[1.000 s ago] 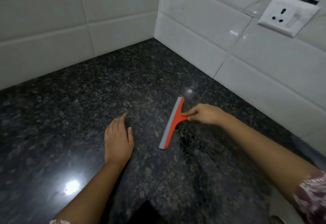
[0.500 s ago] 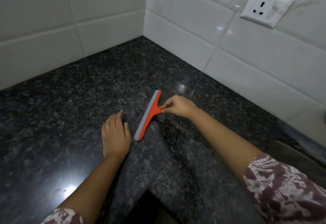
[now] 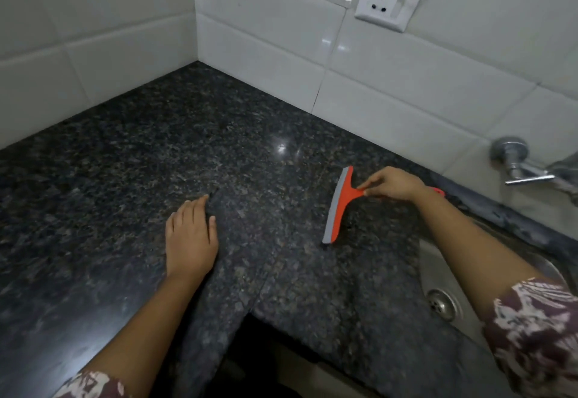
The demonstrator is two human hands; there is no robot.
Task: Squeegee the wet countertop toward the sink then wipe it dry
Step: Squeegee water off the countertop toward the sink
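On countertop [image 3: 125,178]: one squeegee [image 3: 339,206], two hands.

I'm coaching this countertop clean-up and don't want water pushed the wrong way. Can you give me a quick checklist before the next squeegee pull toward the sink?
1. Right hand grips the squeegee handle: ok.
2. Blade edge lies down on the countertop: ok, as far as can be seen.
3. Sink lies on the handle side, path to its rim bare: ok.
4. Left hand rests flat, apart from the blade and out of the stroke: ok.
5. Water left on the stone: cannot tell, only glare shows.
6. Drying cloth ready: not ok, none in view.
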